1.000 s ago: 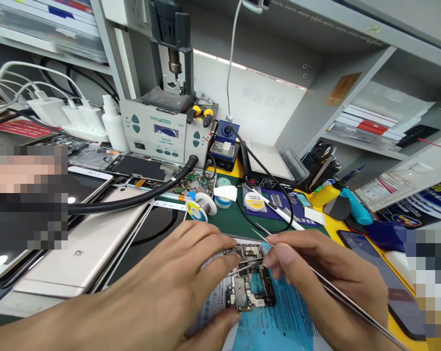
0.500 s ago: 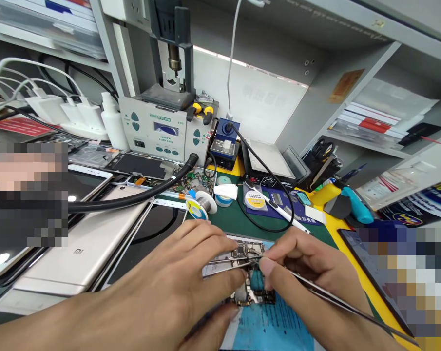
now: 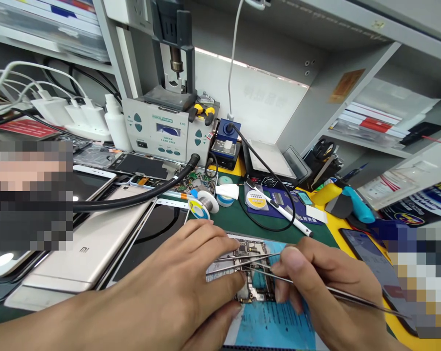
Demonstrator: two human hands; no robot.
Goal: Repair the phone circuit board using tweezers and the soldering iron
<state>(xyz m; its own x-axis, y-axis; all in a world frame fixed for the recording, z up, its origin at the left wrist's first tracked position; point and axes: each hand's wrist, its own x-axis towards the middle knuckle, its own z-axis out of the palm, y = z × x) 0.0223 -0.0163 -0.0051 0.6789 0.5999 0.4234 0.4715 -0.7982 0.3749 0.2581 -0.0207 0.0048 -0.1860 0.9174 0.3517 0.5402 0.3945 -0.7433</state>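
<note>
My left hand [image 3: 191, 273] is closed around metal tweezers [image 3: 225, 265], whose prongs run rightward and narrow to tips beside my right fingertips. With my right hand [image 3: 326, 278] I grip a second pair of tweezers [image 3: 348, 295] between thumb and fingers. Its slim prongs reach left over a phone circuit board [image 3: 257, 296], tips slightly apart near the board's middle. The board lies on a blue and white printed sheet [image 3: 275, 324], and my left fingers rest along its left side. Any tiny part between the tips is too small to make out.
Behind my hands are a solder wire spool [image 3: 201, 207], a white pen-like tool [image 3: 289, 217] and a black cable. Phones, including a gold one [image 3: 85, 248], lie at left. A hot-air station [image 3: 162, 131] stands behind; another phone [image 3: 377, 273] lies right.
My right hand has shifted slightly right and turned, so its tweezers' prongs now show apart over the board. My left hand stays nearly still.
</note>
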